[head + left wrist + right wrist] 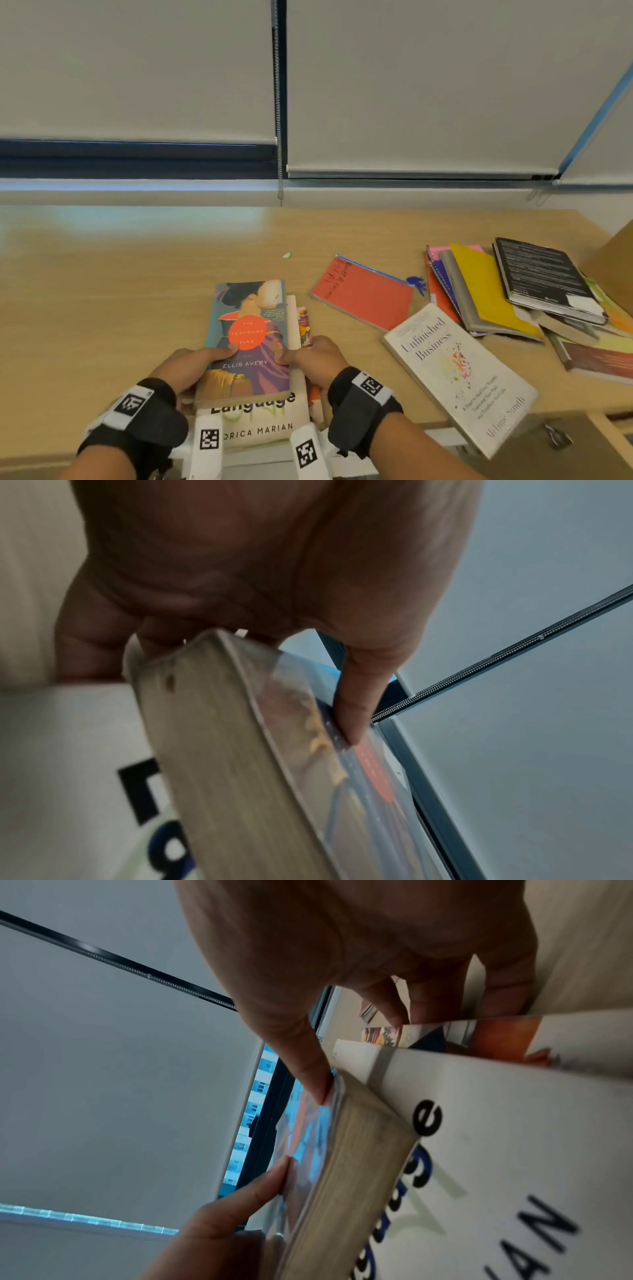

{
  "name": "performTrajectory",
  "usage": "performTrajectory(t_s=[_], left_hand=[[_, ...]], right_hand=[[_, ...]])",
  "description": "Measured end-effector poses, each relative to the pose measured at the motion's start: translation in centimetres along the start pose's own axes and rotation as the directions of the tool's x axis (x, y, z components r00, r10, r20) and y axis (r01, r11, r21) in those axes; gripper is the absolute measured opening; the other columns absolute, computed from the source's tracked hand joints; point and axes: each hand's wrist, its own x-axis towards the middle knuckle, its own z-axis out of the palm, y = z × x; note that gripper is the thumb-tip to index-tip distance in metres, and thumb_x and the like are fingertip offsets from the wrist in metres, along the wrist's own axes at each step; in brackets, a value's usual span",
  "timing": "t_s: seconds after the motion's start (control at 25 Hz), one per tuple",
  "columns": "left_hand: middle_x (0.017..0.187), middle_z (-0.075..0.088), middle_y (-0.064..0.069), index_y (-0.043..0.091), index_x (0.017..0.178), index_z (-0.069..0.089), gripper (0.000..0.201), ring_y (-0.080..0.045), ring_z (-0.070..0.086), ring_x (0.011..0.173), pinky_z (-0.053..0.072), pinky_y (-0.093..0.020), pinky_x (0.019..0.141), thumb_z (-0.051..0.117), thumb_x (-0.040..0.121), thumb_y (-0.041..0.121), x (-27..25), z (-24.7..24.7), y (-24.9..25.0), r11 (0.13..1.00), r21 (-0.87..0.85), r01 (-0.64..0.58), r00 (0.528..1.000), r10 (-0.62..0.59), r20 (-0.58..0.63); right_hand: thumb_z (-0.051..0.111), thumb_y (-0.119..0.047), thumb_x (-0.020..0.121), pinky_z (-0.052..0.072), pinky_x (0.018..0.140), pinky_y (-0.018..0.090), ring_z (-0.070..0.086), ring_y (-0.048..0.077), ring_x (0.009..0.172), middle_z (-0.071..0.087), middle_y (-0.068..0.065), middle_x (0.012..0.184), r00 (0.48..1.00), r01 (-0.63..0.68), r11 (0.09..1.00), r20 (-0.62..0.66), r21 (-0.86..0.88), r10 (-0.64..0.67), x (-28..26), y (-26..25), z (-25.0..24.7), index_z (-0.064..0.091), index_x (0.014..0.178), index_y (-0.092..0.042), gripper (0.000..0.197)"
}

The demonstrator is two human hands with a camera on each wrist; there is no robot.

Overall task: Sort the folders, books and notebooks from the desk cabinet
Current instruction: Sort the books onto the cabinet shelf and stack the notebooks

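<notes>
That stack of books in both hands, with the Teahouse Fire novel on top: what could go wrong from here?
1. The Teahouse Fire novel is pinned only by thumbs, left hand and right hand, so it may slide off the white Language book below.
2. The books in the stack are not squared, so thin ones may slip out.
3. The Unfinished Business book overhangs the desk edge; a nudge could drop it.

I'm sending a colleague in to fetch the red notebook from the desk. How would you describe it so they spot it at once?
On the wooden desk, look right of the book stack held by both hands. The red notebook lies flat and alone between that stack and the messy pile at the right. It has a plain red cover, a blue far edge and handwriting.
</notes>
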Motion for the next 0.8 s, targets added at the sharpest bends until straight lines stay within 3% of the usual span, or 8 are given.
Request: performTrajectory(t_s=[0.2,0.32,0.44,0.52,0.6,0.64,0.72,0.8], left_hand=[[0.094,0.075,-0.016,0.005,0.106,0.069,0.084,-0.036,0.072,0.089,0.052,-0.053,0.092,0.089,0.041,0.054,-3.0,0.5,-5.6,0.994,-0.101,-0.047,0.999,0.045,-0.026],[0.094,0.075,-0.015,0.006,0.109,0.067,0.094,-0.036,0.072,0.087,0.054,-0.054,0.089,0.087,0.036,0.062,-5.3,1.9,-8.2,0.984,-0.144,-0.107,0.991,0.093,-0.099],[0.098,0.073,-0.022,0.006,0.119,0.061,0.092,-0.041,0.071,0.088,0.053,-0.059,0.085,0.091,0.045,0.051,-8.5,3.7,-10.4,0.953,-0.272,-0.133,0.988,0.106,-0.111],[0.100,0.072,-0.022,0.008,0.126,0.054,0.103,-0.041,0.071,0.088,0.054,-0.061,0.082,0.093,0.041,0.052,-10.2,4.4,-12.0,0.944,-0.301,-0.133,0.986,0.096,-0.136],[0.099,0.073,-0.022,0.008,0.128,0.049,0.113,-0.040,0.071,0.086,0.055,-0.059,0.080,0.092,0.036,0.056,-11.6,5.1,-13.8,0.943,-0.309,-0.126,0.988,0.093,-0.121],[0.099,0.073,-0.021,0.008,0.128,0.047,0.112,-0.040,0.072,0.085,0.056,-0.058,0.080,0.092,0.037,0.057,-12.3,5.4,-14.9,0.943,-0.311,-0.119,0.989,0.084,-0.122],[0.097,0.074,-0.020,0.012,0.126,0.044,0.105,-0.039,0.072,0.084,0.056,-0.057,0.080,0.091,0.043,0.056,-14.1,6.3,-16.9,0.944,-0.312,-0.109,0.991,0.078,-0.109],[0.098,0.074,-0.018,0.014,0.123,0.047,0.092,-0.039,0.072,0.086,0.055,-0.056,0.084,0.087,0.052,0.055,-15.6,7.2,-18.7,0.950,-0.302,-0.082,0.996,0.069,-0.054]], right_hand=[[0.087,-0.059,0.023,0.059,0.079,0.041,0.069,0.024,0.090,0.066,0.004,0.109,0.995,0.019,0.999,0.096,-0.032,-0.016,-2.2,4.3,0.9,0.062,0.104,-0.023,0.092],[0.086,-0.065,0.011,0.060,0.077,0.041,0.071,0.024,0.087,0.070,0.003,0.103,0.998,0.008,1.000,0.069,-0.011,-0.008,-1.2,6.9,0.9,0.065,0.108,-0.022,0.108],[0.084,-0.069,0.008,0.059,0.079,0.042,0.071,0.025,0.088,0.070,0.002,0.102,0.992,0.045,0.998,0.119,0.043,-0.049,-2.9,8.4,-0.2,0.059,0.115,-0.021,0.120],[0.089,-0.059,0.031,0.059,0.075,0.038,0.068,0.023,0.088,0.065,0.003,0.104,0.987,0.025,0.996,0.155,0.090,-0.039,-9.3,7.8,-2.1,0.045,0.119,-0.017,0.107],[0.086,-0.040,0.065,0.056,0.055,0.024,0.067,0.020,0.078,0.062,0.005,0.099,0.975,-0.021,0.982,0.222,0.186,-0.021,-13.5,9.0,-3.3,0.031,0.116,-0.012,0.080],[0.081,-0.032,0.074,0.053,0.048,0.021,0.068,0.021,0.072,0.065,0.009,0.099,0.959,-0.061,0.971,0.283,0.232,-0.007,-14.9,10.3,-4.0,0.035,0.119,-0.005,0.069],[0.077,-0.028,0.080,0.053,0.047,0.023,0.073,0.023,0.067,0.071,0.018,0.100,0.927,-0.097,0.948,0.375,0.305,-0.026,-17.4,12.5,-4.5,0.052,0.124,0.003,0.059],[0.080,-0.033,0.076,0.056,0.053,0.027,0.074,0.025,0.073,0.073,0.019,0.099,0.940,-0.105,0.929,0.341,0.356,-0.025,-18.2,14.8,-4.3,0.054,0.123,0.000,0.063]])
